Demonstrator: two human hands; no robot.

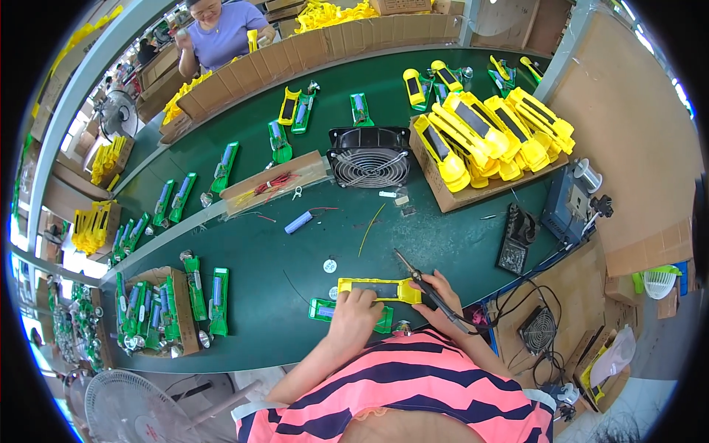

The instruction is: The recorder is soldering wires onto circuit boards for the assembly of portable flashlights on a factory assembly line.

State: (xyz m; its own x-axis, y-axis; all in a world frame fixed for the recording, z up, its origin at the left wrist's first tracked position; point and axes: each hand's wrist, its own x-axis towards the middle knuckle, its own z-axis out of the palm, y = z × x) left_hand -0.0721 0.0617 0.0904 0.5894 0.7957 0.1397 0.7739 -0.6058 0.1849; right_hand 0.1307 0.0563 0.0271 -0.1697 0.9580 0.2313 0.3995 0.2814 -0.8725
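Note:
A yellow flashlight shell with a dark panel lies across the table in front of me. My left hand grips its left part, fingers curled over the near edge. Under that hand lies a green shell with a blue battery cell, partly hidden by the hand. My right hand is closed round a soldering iron, its tip pointing up and left above the table. The thumb of that hand is near the right end of the yellow shell.
A cardboard tray of yellow shells stands back right, beside a black fan. A soldering stand and solder reel are at right. Green assemblies fill a box at left. A loose blue cell lies mid-table. Someone sits opposite.

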